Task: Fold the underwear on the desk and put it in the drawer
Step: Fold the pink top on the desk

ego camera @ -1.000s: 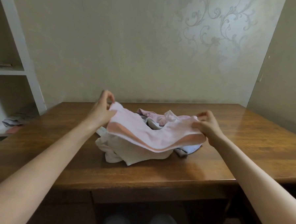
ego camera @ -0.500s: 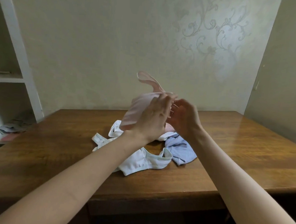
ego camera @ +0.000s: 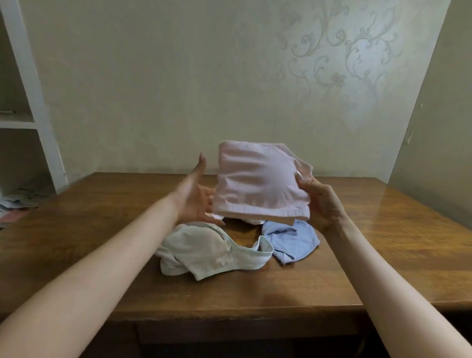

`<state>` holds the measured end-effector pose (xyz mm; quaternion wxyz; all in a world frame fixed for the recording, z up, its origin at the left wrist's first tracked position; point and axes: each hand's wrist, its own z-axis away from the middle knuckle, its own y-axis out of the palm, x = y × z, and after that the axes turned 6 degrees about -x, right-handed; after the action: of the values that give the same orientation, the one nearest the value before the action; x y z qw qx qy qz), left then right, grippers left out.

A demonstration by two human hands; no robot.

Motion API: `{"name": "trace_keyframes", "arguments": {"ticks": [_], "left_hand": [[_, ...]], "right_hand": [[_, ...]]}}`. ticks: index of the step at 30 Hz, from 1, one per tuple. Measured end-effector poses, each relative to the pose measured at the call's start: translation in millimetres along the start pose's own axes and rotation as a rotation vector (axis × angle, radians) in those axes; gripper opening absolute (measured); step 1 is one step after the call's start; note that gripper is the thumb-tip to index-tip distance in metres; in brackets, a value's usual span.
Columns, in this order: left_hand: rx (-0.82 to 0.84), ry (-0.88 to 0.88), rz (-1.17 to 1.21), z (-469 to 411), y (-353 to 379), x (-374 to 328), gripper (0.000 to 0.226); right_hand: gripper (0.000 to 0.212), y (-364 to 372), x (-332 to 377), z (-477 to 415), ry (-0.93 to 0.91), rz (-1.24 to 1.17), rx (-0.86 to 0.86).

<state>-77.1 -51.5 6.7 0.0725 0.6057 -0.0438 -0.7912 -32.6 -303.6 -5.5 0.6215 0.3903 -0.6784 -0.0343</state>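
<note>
A folded pink underwear piece is held upright above the wooden desk. My right hand grips its right edge, thumb on the front. My left hand is at its lower left edge, palm spread, fingers partly behind the cloth; whether it grips is unclear. Below on the desk lie a pale white-green bra and a light blue ribbed piece. A bit of white cloth shows under the pink piece. No drawer is visible.
A white shelf unit stands at the left, with folded clothes on its lower shelf. Patterned wall behind the desk; another wall closes in on the right. The desk's front edge runs near me.
The pink piece, first stretched wide between both hands, was brought together in the air and is now a compact folded rectangle. My left hand has spread wide at its left edge.
</note>
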Motion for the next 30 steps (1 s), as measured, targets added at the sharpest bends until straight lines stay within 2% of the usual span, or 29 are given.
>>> {"name": "trace_keyframes", "arguments": {"ticks": [1, 2, 3, 6, 7, 9, 11, 14, 17, 19, 22, 24, 26, 28, 30], "left_hand": [[0.19, -0.068, 0.077, 3, -3, 5, 0.102], [0.299, -0.048, 0.129, 5, -5, 11, 0.099], [0.338, 0.008, 0.143, 5, -5, 16, 0.094], [0.24, 0.104, 0.035, 6, 3, 21, 0.084], [0.188, 0.131, -0.025, 5, 6, 20, 0.074], [0.133, 0.213, -0.112, 3, 9, 20, 0.039], [0.081, 0.286, -0.089, 3, 10, 20, 0.023], [0.042, 0.355, 0.038, -2, 7, 18, 0.015], [0.055, 0.392, 0.216, -5, 4, 15, 0.013], [0.066, 0.399, 0.289, -3, 2, 12, 0.012], [-0.069, 0.408, 0.248, -1, -3, 8, 0.005], [-0.223, 0.452, 0.197, -1, -3, 7, 0.006], [-0.299, 0.492, 0.233, -2, -2, 7, 0.013], [-0.257, 0.461, 0.29, -4, -1, 6, 0.013], [-0.159, 0.396, 0.267, -3, 2, 4, 0.005]], "right_hand": [[0.052, -4, -1, -1, 0.033, 0.064, 0.008], [0.055, -5, -2, -1, 0.071, 0.155, -0.001], [0.055, -5, -5, -2, 0.104, 0.25, -0.024], [0.046, -4, -16, -3, 0.124, 0.443, -0.123], [0.046, -4, -19, -3, 0.124, 0.475, -0.141], [0.044, -4, -24, -2, 0.146, 0.523, -0.131], [0.039, -1, -28, -1, 0.185, 0.539, -0.088], [0.024, 7, -32, 1, 0.222, 0.55, -0.033], [0.034, 11, -34, 2, 0.251, 0.55, 0.029], [0.033, 13, -36, 2, 0.231, 0.542, 0.042], [0.032, 15, -37, 2, 0.167, 0.542, 0.021], [0.045, 12, -36, 1, 0.115, 0.578, -0.023], [0.057, 6, -32, 0, 0.085, 0.614, -0.086], [0.057, -1, -26, 0, 0.073, 0.636, -0.132], [0.076, -7, -20, 5, 0.066, 0.659, -0.168]]}}
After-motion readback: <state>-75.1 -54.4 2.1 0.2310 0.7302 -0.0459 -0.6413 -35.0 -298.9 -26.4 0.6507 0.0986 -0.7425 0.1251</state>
